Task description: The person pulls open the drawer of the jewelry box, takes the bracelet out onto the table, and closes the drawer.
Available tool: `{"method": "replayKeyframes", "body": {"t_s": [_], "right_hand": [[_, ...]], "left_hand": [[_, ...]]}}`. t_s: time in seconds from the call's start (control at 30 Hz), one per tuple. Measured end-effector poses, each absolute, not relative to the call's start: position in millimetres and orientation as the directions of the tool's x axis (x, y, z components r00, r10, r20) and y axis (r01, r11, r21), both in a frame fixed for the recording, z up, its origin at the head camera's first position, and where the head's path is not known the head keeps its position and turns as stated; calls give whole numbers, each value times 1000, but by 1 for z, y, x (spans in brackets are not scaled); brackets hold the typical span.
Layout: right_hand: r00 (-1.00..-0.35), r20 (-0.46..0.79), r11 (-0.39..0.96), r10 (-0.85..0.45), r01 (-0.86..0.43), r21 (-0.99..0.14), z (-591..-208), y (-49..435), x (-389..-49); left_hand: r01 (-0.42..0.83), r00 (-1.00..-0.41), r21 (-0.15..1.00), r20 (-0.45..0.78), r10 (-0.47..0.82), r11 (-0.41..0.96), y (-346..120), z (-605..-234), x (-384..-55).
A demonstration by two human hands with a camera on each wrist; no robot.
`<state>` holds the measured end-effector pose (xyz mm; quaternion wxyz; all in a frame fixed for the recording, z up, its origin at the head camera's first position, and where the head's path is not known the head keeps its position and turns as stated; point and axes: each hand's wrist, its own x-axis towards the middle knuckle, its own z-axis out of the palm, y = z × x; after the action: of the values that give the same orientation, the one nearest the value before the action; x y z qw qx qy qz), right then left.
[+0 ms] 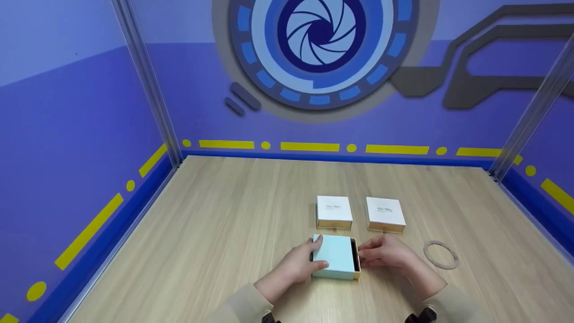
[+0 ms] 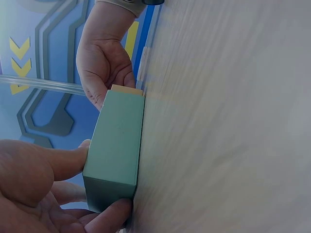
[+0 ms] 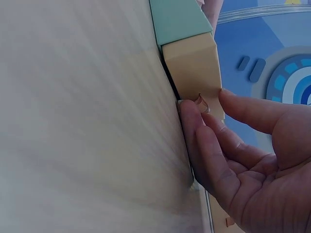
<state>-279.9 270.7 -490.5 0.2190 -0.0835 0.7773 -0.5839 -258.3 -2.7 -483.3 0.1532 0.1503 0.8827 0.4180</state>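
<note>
A mint-green drawer box (image 1: 334, 255) lies flat on the table, its tan inner drawer (image 3: 192, 68) sticking out a little on the right, with a dark strip of the inside showing. My left hand (image 1: 298, 261) grips the green sleeve from the left, thumb and fingers around its end. At the drawer's front, my right hand (image 1: 389, 252) has its thumb on the edge and fingertips at a small ribbon tab (image 3: 202, 103). The fingers partly cover that tab. In the left wrist view the box (image 2: 116, 141) stays between both hands.
Two white-topped boxes with gold sides, a left one (image 1: 334, 210) and a right one (image 1: 385, 212), sit just behind the green box. A pale bangle (image 1: 426, 251) lies to the right of my right hand. Blue printed walls (image 1: 287, 130) enclose the wooden table (image 1: 215, 215).
</note>
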Motion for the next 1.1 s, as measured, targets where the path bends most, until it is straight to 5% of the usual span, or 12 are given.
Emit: {"method": "replayKeyframes", "body": {"t_s": [1.1], "right_hand": [[-890, -236, 267, -389, 136, -954, -492, 265, -281]], "left_hand": [[137, -911, 787, -137, 388, 602, -2, -482, -257]]}}
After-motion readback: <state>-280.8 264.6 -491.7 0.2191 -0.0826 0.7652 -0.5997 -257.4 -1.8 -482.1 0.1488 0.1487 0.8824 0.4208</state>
